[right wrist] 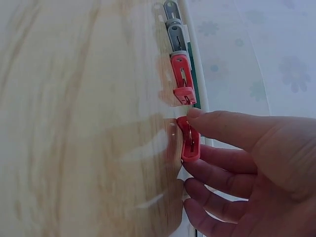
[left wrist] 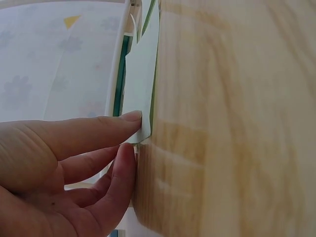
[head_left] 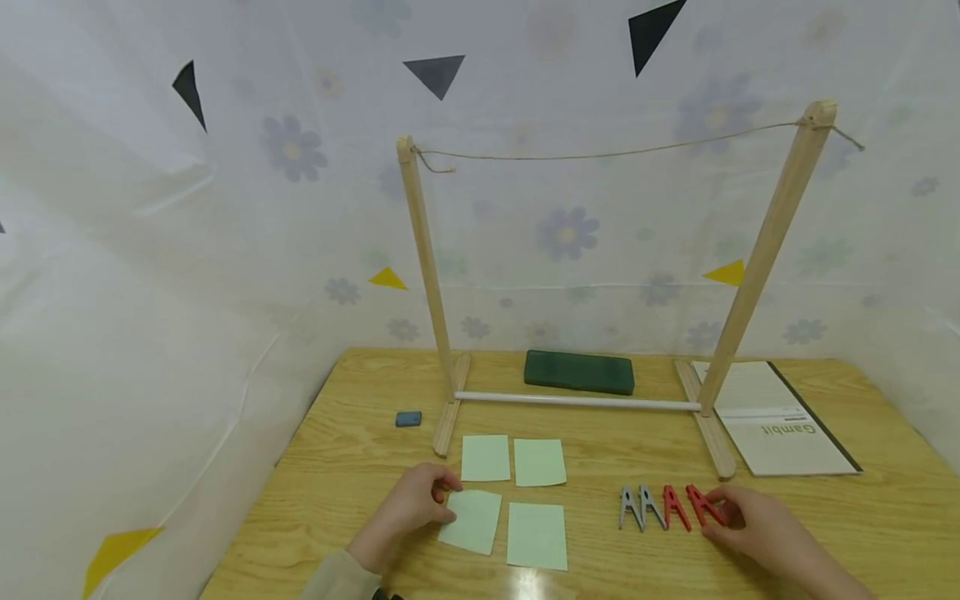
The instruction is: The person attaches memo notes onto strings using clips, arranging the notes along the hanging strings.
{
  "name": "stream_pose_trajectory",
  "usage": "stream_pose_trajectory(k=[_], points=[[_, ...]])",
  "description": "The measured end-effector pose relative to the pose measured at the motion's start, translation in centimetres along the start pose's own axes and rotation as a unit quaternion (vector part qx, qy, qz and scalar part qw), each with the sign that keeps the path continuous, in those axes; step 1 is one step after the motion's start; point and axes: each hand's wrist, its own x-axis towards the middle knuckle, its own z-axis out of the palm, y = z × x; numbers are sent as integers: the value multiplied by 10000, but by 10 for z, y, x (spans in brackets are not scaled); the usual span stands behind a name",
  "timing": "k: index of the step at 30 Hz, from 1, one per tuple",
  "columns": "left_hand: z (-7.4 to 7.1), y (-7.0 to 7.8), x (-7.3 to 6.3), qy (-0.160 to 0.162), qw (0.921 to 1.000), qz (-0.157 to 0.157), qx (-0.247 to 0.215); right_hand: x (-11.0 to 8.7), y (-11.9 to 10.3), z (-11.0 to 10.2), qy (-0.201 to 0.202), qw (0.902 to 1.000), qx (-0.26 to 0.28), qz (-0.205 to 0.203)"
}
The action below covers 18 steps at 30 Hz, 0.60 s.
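My left hand pinches the left edge of a pale green sticky note, which lies slightly turned. In the left wrist view the thumb presses the top of that note, with the fingertips at its edge. Three more such notes lie beside and behind it, one directly to its right. At the right, my right hand grips the end red clothespin between thumb and fingers, close on the tabletop. Left of it are another red clothespin and two grey clothespins in a row.
Behind the notes stands a wooden frame with two posts, a string tied between their tops and a white bar low down. A green case, a blue eraser and a notepad lie around it.
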Motion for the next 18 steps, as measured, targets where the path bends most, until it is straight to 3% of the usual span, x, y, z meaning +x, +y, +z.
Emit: stream_pose_trajectory(k=[11, 18], points=[[0, 3, -2, -101, 9998, -117, -94, -2, -3, -1, 5, 10000, 52, 57], [2, 3, -3, -97, 9995, 185, -234, -2, -2, -1, 40, 9999, 125, 58]])
